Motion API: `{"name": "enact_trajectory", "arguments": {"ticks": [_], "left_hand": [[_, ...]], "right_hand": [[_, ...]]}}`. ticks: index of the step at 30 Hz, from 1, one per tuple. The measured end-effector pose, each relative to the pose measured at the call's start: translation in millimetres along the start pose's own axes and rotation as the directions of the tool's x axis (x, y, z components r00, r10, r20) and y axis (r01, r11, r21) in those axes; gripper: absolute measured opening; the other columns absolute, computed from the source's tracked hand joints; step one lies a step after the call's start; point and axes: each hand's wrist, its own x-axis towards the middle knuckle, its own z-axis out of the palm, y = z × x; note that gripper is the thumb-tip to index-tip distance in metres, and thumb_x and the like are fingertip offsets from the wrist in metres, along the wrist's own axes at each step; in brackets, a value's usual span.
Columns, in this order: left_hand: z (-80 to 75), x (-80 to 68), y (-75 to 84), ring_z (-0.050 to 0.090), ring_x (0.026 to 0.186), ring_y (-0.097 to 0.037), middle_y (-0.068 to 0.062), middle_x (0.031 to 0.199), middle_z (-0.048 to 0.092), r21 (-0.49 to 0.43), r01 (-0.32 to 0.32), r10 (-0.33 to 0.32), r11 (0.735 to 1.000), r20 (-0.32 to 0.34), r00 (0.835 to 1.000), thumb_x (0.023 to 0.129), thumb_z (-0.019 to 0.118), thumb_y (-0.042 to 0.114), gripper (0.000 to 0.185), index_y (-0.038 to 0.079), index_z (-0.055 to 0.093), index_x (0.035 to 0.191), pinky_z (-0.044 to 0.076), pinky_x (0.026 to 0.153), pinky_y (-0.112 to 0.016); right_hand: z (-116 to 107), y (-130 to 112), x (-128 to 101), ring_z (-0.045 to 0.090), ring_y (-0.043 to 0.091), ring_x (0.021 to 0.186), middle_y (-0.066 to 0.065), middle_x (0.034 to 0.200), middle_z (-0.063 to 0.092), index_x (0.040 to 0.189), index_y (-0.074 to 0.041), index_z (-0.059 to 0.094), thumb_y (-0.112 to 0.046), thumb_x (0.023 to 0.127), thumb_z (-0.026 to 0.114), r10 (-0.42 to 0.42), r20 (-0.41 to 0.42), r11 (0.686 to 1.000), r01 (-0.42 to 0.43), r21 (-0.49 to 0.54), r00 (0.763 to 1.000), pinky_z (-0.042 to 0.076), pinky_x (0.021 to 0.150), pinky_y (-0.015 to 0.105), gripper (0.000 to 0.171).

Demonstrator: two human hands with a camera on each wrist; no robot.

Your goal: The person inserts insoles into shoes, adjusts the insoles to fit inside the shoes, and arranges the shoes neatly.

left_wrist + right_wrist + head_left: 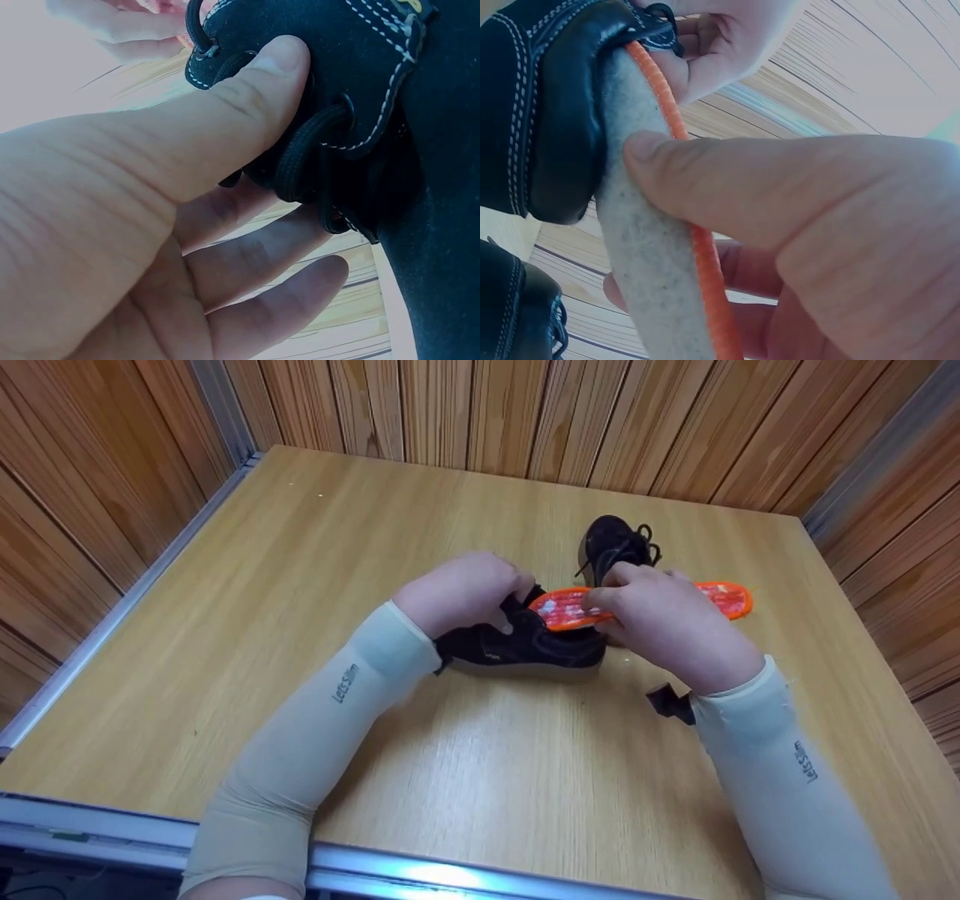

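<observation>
A black lace-up shoe [517,649] lies on the table, its toe to the left and its opening toward the right. My left hand [469,589] grips its upper by the lace eyelets, with the thumb pressed on the eyelet flap [337,82] in the left wrist view. Between thumb and fingers my right hand [667,615] pinches an orange-edged insole [727,598] with a red patterned face. One end of the insole overlaps the shoe's opening. The right wrist view shows its pale grey underside, the thumb lying across it.
A second black shoe [611,540] with tied laces stands behind the right hand, partly hidden by it. Wood-panelled walls [510,420] enclose the table [375,510] at the back and sides. A metal rail [450,874] runs along the front edge.
</observation>
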Motion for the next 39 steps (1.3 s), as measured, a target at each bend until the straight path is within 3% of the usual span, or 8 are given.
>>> {"name": "enact_trajectory", "arguments": {"ticks": [6, 13, 18, 26, 30, 34, 39], "left_hand": [[1.1, -0.8, -2.0, 0.069, 0.111, -0.026, -0.005, 0.121, 0.077, -0.018, -0.011, 0.01, 1.0, -0.013, 1.0, 0.096, 0.086, 0.02, 0.029, 0.015, 0.075, 0.123, 0.056, 0.11, -0.045], [1.6, -0.7, -2.4, 0.067, 0.108, -0.025, -0.004, 0.118, 0.077, -0.034, -0.015, 0.014, 0.999, -0.024, 1.0, 0.096, 0.086, 0.019, 0.026, 0.015, 0.075, 0.119, 0.056, 0.109, -0.045], [1.0, -0.8, -2.1, 0.066, 0.105, -0.025, -0.004, 0.117, 0.076, -0.017, -0.011, 0.01, 1.0, -0.028, 1.0, 0.095, 0.088, 0.02, 0.027, 0.015, 0.074, 0.118, 0.057, 0.107, -0.045], [0.7, -1.0, -0.3, 0.067, 0.109, -0.025, -0.005, 0.121, 0.076, -0.03, 0.013, -0.013, 0.999, -0.006, 1.0, 0.096, 0.086, 0.022, 0.028, 0.015, 0.074, 0.121, 0.056, 0.111, -0.045], [0.0, -0.7, 0.4, 0.067, 0.11, -0.025, -0.005, 0.123, 0.077, -0.025, 0.019, -0.019, 1.0, -0.001, 1.0, 0.096, 0.086, 0.023, 0.031, 0.015, 0.074, 0.123, 0.056, 0.112, -0.045], [0.0, -0.1, 0.4, 0.067, 0.111, -0.026, -0.005, 0.122, 0.076, -0.022, 0.017, -0.017, 1.0, 0.004, 1.0, 0.096, 0.087, 0.023, 0.031, 0.014, 0.074, 0.123, 0.056, 0.111, -0.045], [0.3, 0.9, -0.4, 0.067, 0.112, -0.027, -0.006, 0.12, 0.076, -0.017, 0.018, -0.018, 1.0, 0.006, 1.0, 0.096, 0.087, 0.022, 0.03, 0.012, 0.073, 0.12, 0.055, 0.109, -0.046]], "right_hand": [[2, 3, 0, 0.069, 0.029, 0.088, 0.011, 0.111, 0.072, 0.122, -0.016, 0.082, -0.014, 0.09, 0.091, -0.046, -0.004, 0.998, 0.047, 0.041, 0.999, 0.062, 0.081, 0.05, 0.033], [-6, 9, -5, 0.07, 0.029, 0.096, 0.012, 0.117, 0.07, 0.123, -0.017, 0.083, -0.013, 0.091, 0.09, -0.019, 0.049, 0.993, 0.013, 0.115, 0.999, 0.064, 0.088, 0.05, 0.032], [-8, 5, -8, 0.071, 0.03, 0.091, 0.009, 0.111, 0.072, 0.112, -0.019, 0.087, -0.014, 0.088, 0.093, -0.005, 0.001, 0.998, 0.005, 0.064, 1.0, 0.058, 0.081, 0.053, 0.025], [1, -2, -1, 0.072, 0.031, 0.094, 0.007, 0.11, 0.075, 0.109, -0.021, 0.086, -0.015, 0.09, 0.091, -0.037, -0.039, 0.999, 0.037, -0.02, 0.999, 0.048, 0.073, 0.052, 0.02], [5, -2, 0, 0.072, 0.032, 0.093, 0.01, 0.108, 0.075, 0.11, -0.018, 0.085, -0.012, 0.089, 0.091, -0.054, -0.062, 0.998, 0.053, -0.017, 0.997, 0.054, 0.074, 0.053, 0.022], [7, 0, 1, 0.072, 0.033, 0.093, 0.013, 0.11, 0.074, 0.115, -0.013, 0.083, -0.012, 0.09, 0.091, -0.061, -0.041, 0.998, 0.061, 0.013, 0.997, 0.062, 0.077, 0.055, 0.027], [2, 5, 1, 0.074, 0.034, 0.104, 0.015, 0.127, 0.072, 0.136, -0.011, 0.074, -0.021, 0.096, 0.086, -0.014, 0.068, 0.996, 0.008, 0.094, 0.998, 0.063, 0.09, 0.059, 0.042]]}}
